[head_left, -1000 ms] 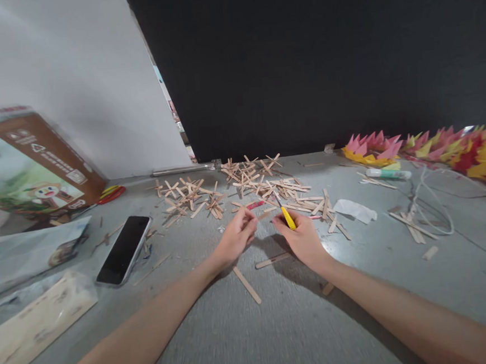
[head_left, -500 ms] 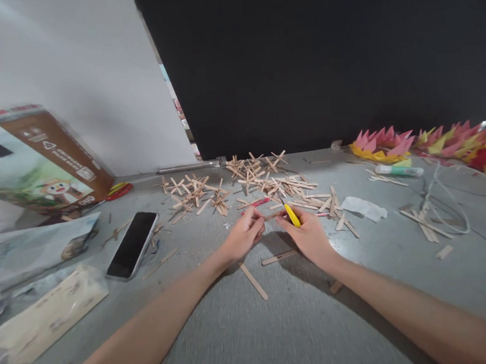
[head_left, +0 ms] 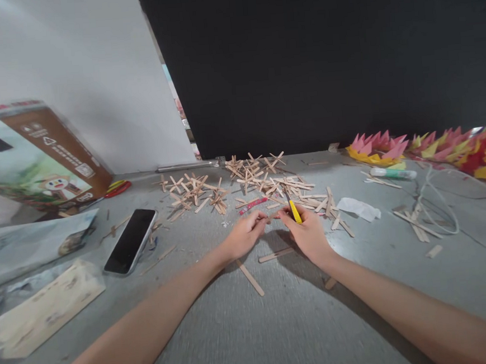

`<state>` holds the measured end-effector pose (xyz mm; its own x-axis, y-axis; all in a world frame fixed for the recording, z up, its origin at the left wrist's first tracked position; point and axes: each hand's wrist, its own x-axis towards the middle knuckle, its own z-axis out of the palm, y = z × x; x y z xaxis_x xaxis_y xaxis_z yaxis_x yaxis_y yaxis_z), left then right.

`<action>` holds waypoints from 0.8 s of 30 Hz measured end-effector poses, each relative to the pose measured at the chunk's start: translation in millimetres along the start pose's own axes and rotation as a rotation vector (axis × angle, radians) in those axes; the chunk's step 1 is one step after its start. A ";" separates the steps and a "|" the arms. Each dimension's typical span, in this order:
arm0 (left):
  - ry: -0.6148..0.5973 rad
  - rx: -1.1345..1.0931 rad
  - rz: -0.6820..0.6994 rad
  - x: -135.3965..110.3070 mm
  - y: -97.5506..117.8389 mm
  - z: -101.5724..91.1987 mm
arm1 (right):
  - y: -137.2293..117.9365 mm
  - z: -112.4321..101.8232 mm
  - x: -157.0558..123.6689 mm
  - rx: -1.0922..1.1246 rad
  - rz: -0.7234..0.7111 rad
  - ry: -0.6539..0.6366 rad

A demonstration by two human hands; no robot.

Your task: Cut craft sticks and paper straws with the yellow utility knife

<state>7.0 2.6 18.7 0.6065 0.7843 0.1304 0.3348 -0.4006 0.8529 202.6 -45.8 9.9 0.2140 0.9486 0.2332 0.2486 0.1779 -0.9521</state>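
A wooden craft stick (head_left: 273, 215) spans the gap between my two hands. My left hand (head_left: 245, 235) is closed, pinching the stick's left end between thumb and fingers. My right hand (head_left: 309, 236) is closed around a yellow utility knife (head_left: 295, 214), its blade end pointing up and away, while the thumb and fingertips meet the stick's right end. Just beyond my left hand lies a red strip-like item (head_left: 253, 205). Loose craft sticks (head_left: 250, 278) rest on the table below my hands, one partly beneath my right hand.
Behind my hands spreads a pile of craft sticks (head_left: 246, 176), many crossed together. To the left are a phone (head_left: 131, 241), plastic packets (head_left: 46, 309) and a printed box (head_left: 52, 163). On the right are a white tissue (head_left: 358, 209), a glue stick (head_left: 392, 173), a cable (head_left: 451, 210) and paper crowns (head_left: 377, 149).
The utility knife has turned more upright and its blade end has shifted right. My left hand has moved slightly, uncovering more of the red item. The view has shifted a little.
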 end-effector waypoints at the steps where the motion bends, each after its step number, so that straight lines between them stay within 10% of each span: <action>1: -0.028 0.044 0.038 -0.3 0.3 -0.3 | -0.1 0.2 -0.3 0.002 0.004 0.000; 8: 0.176 -0.069 0.004 -2.6 -3.1 3.6 | -4.6 3.4 -15.9 0.075 -0.078 -0.144; 14: 0.405 -0.206 -0.001 -2.4 -5.5 5.1 | -13.3 1.6 -28.7 -0.285 -0.281 -0.335; 24: 0.408 0.034 0.017 -7.3 -0.4 2.5 | -8.6 1.8 -30.6 -0.258 -0.444 -0.353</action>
<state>4.3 -4.2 16.1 0.2789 0.8983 0.3396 0.3548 -0.4250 0.8328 192.3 -75.9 10.6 -0.2764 0.8357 0.4745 0.4720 0.5482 -0.6904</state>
